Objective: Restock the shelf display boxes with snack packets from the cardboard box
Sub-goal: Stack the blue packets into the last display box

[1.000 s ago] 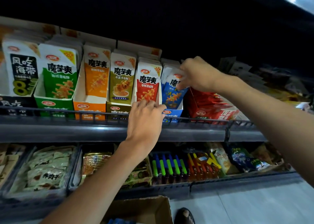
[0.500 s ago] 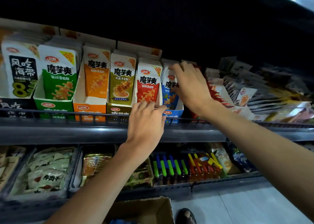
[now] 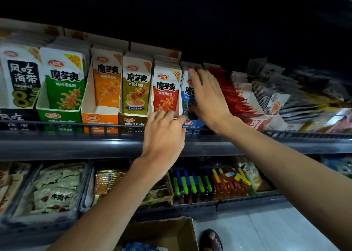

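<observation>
Right hand (image 3: 207,96) flat, fingers together, pressing blue packets (image 3: 187,91) (palm on the front one) | left hand (image 3: 163,134) loosely bent, touching red packets (image 3: 165,91) just left

The right hand (image 3: 206,98) lies over the blue packets (image 3: 185,91) standing in the blue display box (image 3: 192,124), so only a strip of their print shows. Just left of that box, the left hand (image 3: 163,134) covers the foot of the red packet (image 3: 165,91). Well right of the blue display box, the heaped packets (image 3: 304,98) are dark and blurred, their labels unreadable. Far left of it, the black packet (image 3: 21,79) is cut off at the left edge. Below it, the cardboard box (image 3: 167,233) and a sandalled foot (image 3: 210,240) are cut off at the bottom edge, and the blue contents of the cardboard box barely show.
</observation>
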Available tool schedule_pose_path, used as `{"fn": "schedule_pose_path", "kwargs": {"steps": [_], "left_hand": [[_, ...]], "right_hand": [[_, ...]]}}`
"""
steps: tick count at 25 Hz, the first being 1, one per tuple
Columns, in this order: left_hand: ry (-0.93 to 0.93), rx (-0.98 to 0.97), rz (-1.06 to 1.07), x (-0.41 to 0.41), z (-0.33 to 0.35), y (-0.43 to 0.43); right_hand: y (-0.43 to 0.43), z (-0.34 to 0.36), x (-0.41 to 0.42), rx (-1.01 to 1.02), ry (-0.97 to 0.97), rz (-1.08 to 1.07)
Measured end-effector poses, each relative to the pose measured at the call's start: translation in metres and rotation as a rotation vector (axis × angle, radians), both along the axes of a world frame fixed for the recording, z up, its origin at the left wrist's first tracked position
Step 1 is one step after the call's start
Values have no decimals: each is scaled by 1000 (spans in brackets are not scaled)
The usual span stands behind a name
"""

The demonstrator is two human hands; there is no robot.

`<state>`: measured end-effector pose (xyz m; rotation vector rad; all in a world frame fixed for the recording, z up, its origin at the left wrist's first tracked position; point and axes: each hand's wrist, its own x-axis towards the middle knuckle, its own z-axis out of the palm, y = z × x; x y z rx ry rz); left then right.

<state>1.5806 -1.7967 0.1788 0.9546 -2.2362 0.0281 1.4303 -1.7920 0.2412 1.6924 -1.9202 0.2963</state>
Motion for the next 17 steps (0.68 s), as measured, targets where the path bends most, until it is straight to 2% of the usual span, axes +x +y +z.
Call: {"fn": "schedule_pose_path", "kwargs": {"steps": [6,11,14,17], "left_hand": [[-60,31,-58,6,3,2],[49,-7,-81,24,12,10],[83,-15,-110,40,11,16],[-29,229,-254,61,2,20]], "right_hand": [[11,2,-2,-48,-53,47],[34,7,5,-203,-79,104],[63,-1,23,-234,-107,207],[91,-36,36,-113,-234,352]]}}
